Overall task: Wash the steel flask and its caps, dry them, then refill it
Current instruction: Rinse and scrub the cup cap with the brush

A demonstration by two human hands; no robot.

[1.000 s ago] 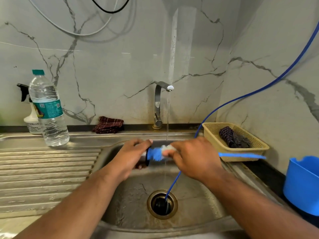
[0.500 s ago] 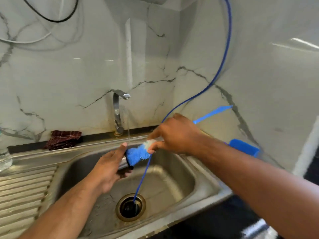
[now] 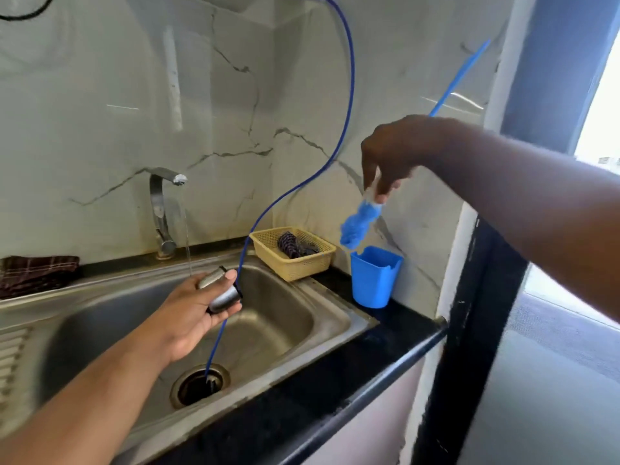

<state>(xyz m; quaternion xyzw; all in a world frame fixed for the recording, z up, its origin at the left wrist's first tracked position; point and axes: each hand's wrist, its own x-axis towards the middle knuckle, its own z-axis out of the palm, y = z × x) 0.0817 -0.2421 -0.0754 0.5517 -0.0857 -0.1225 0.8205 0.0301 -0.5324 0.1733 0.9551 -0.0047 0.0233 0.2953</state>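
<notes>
- I'm holding the steel cap (image 3: 221, 293) in my left hand (image 3: 191, 317), fingers curled under it and thumb on top. It's over the sink (image 3: 285, 317) basin, just right of the thin stream falling from the tap (image 3: 162, 209).
- The cap is lying on its side, long axis running up-left to down-right, dark rim facing the basin's right wall.
- My right hand (image 3: 399, 152) is well apart, up and to the right. Its fingers are pinching the brush (image 3: 357, 224) just above the blue head, head pointing down and handle slanting up-right.
- That head is hanging over the mouth of the blue cup (image 3: 374, 280) on the desk (image 3: 385, 340), apart from it as far as I can tell. I'm reading this as parking the brush.
- The yellow basket (image 3: 302, 268) is sitting just left of the cup, so straight down looks like the clean path.
- The blue hose (image 3: 349, 95) is running past the cap into the drain. Rinsing should need only a small shift left, and the left hand is nearest.
- The flask isn't in view.
</notes>
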